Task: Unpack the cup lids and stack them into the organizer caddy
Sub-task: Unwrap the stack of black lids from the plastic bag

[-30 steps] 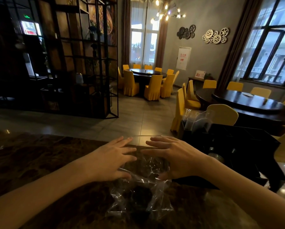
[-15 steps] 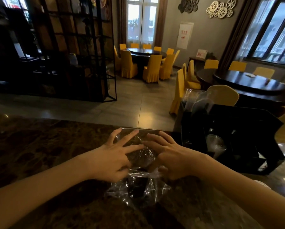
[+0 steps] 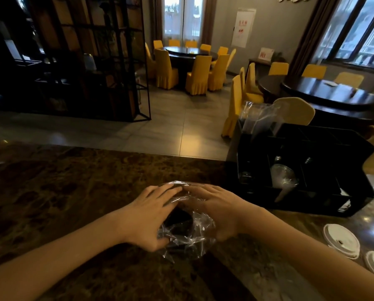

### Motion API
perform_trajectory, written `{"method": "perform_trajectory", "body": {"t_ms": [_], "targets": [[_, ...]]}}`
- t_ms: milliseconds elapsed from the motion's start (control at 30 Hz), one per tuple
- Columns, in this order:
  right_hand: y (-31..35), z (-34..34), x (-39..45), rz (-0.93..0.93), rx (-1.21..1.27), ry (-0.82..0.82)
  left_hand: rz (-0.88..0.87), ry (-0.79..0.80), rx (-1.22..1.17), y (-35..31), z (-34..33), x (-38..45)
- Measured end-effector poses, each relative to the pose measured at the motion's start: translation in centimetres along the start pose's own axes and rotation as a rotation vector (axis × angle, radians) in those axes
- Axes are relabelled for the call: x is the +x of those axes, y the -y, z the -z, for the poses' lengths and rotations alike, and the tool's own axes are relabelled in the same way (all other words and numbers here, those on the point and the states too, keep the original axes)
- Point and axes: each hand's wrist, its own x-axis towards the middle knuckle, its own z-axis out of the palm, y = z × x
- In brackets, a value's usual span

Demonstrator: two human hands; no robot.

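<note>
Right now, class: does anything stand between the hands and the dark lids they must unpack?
Yes. The clear plastic bag still wraps the dark lids; left hand and right hand touch only plastic.

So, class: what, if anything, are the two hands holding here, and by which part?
Both hands hold the clear plastic bag of dark lids: left hand on its left side, right hand on its right.

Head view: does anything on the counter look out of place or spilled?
Nothing spilled. Two white lids lie loose on the counter right of the black caddy. Both hands, left and right, grip the crumpled plastic bag.
</note>
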Motion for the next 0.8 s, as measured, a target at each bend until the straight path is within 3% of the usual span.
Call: {"method": "perform_trajectory", "body": {"t_ms": [167,433,633,800], "targets": [[-1.0,-2.2,-0.2,0.049,0.212,-0.055,-0.045,-0.143,-0.293,0.7,-2.3,0.4],[-0.8,-5.9,0.5,0.062,0.383,-0.080,0.005,-0.200,-0.494,1.0,-6.6,0.8],[-0.7,-7.7,1.2,0.035,0.553,-0.108,0.048,-0.184,-0.600,1.4,-7.9,1.6],[-0.1,-9.1,1.1,0.013,0.630,-0.150,0.058,-0.161,-0.530,1.0,-8.7,1.7]]}}
